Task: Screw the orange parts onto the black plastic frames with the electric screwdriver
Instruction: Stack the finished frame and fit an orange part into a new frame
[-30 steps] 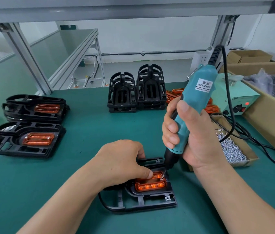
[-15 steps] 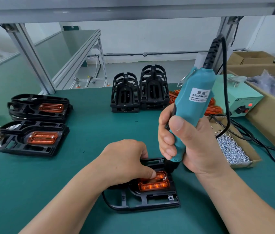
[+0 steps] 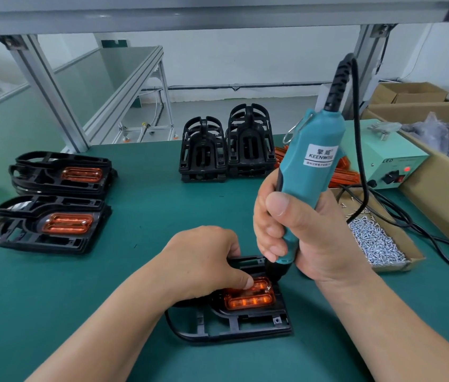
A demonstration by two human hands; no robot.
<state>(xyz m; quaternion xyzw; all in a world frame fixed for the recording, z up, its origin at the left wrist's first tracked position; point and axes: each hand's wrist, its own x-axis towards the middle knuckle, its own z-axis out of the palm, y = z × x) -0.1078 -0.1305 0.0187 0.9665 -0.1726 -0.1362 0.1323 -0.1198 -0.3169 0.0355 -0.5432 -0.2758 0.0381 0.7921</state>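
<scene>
On the green table [image 3: 52,312] a black frame [image 3: 234,323] is pressed down by the left hand [image 3: 204,263], its fingers curled together over the orange part [image 3: 248,299]. The electric screwdriver [image 3: 306,172] is clamped in the fingers of the right hand [image 3: 306,238], nearly upright, its tip placed at the orange part's far right corner.

Glossy translucent orange part [image 3: 249,297] is sitting in a matt black plastic frame [image 3: 234,325]; smooth teal plastic screwdriver [image 3: 307,172]; matt green desk [image 3: 80,285]; shiny metal screws [image 3: 374,244].

Factory assembly bench [image 3: 135,216] (aluminium framing [image 3: 47,86])
</scene>
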